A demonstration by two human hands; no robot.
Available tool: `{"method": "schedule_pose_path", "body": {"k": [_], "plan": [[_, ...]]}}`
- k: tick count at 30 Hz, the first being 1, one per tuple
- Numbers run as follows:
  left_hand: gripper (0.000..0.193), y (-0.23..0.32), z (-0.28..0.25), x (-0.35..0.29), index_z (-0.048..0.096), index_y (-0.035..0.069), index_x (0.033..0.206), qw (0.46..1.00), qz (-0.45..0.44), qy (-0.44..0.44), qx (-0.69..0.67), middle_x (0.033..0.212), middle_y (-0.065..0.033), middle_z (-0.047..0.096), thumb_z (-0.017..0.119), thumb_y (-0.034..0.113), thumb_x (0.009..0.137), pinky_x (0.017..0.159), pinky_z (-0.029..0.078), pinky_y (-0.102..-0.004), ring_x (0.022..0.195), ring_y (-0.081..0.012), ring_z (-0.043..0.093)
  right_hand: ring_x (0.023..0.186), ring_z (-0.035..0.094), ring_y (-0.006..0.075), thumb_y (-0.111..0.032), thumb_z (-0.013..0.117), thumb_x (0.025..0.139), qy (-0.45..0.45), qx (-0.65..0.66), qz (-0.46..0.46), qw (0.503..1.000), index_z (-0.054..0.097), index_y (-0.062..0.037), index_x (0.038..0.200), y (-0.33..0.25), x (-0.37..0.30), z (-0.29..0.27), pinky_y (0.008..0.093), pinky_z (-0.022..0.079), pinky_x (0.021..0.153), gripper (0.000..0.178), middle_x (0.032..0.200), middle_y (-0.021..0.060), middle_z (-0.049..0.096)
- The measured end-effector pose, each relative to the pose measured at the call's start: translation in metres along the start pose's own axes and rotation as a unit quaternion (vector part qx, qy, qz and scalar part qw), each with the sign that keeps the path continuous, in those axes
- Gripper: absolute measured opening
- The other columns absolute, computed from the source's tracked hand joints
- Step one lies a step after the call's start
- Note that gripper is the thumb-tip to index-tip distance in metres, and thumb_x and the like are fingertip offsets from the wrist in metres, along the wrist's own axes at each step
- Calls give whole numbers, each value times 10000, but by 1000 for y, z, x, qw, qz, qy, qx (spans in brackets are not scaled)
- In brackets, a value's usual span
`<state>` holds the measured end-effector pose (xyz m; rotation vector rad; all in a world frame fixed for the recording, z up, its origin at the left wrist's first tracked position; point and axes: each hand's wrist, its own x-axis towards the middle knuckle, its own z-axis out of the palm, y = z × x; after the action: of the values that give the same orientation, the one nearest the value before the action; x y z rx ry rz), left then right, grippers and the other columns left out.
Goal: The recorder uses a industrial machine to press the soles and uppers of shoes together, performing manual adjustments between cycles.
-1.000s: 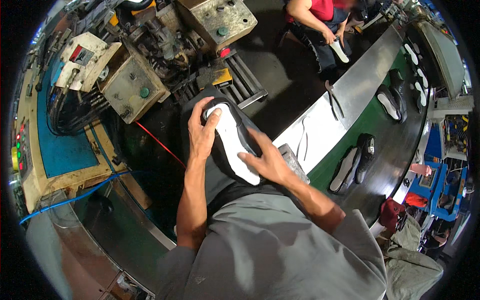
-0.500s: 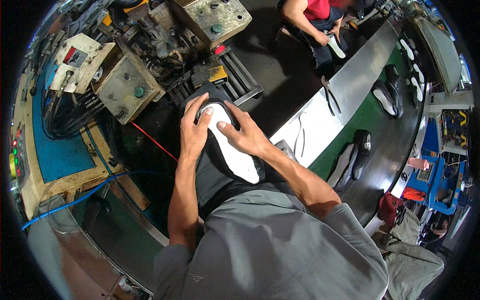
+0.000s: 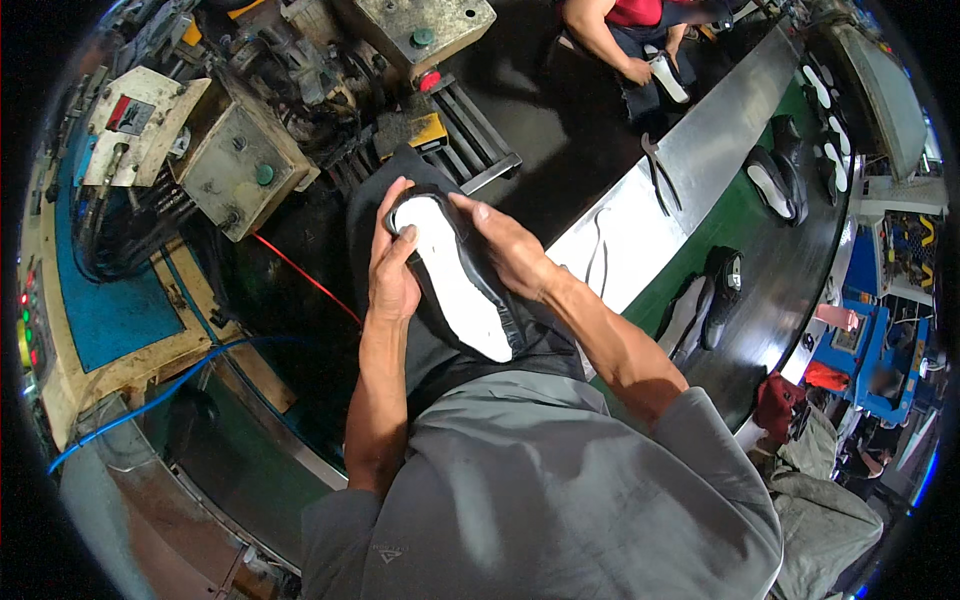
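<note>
A black shoe upper with a white underside lies bottom up over my lap, its toe end pointing away from me. My left hand grips its left edge near the toe, the thumb pressed on the white bottom. Around the right edge, my right hand is curled against the black side, the thumb lying along the rim. The fingers of both hands are partly hidden beneath the upper.
On the right, a metal ledge carries pincers. Several shoes, among them a dark one, lie on the conveyor beyond. Machinery stands at left. A co-worker at the top handles another upper.
My right thumb has moved from the white bottom out to the right rim. More of the white underside shows. The left hand has slid slightly down along the edge.
</note>
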<state>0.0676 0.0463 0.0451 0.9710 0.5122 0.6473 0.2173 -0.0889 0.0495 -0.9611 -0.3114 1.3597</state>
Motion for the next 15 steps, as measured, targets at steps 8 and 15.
{"method": "schedule_pose_path", "body": {"k": [8, 15], "plan": [[640, -25, 15, -9, 308, 114, 1710, 996, -70, 49, -26, 1643, -150, 470, 374, 479, 1188, 1252, 395, -436, 1509, -296, 475, 1495, 515, 429, -387, 434, 1179, 109, -376, -82, 916, 426, 124, 1592, 19, 5, 4, 428, 380, 1245, 657, 1553, 369, 541], [657, -28, 22, -6, 358, 84, 1669, 985, -71, 77, 134, 1601, -199, 462, 613, 346, 1123, 1187, 443, -432, 1451, -308, 493, 1385, 553, 541, -287, 557, 1124, 147, -492, -131, 848, 454, 197, 1502, 13, -2, 16, 519, 458, 1169, 624, 1447, 434, 565]]}}
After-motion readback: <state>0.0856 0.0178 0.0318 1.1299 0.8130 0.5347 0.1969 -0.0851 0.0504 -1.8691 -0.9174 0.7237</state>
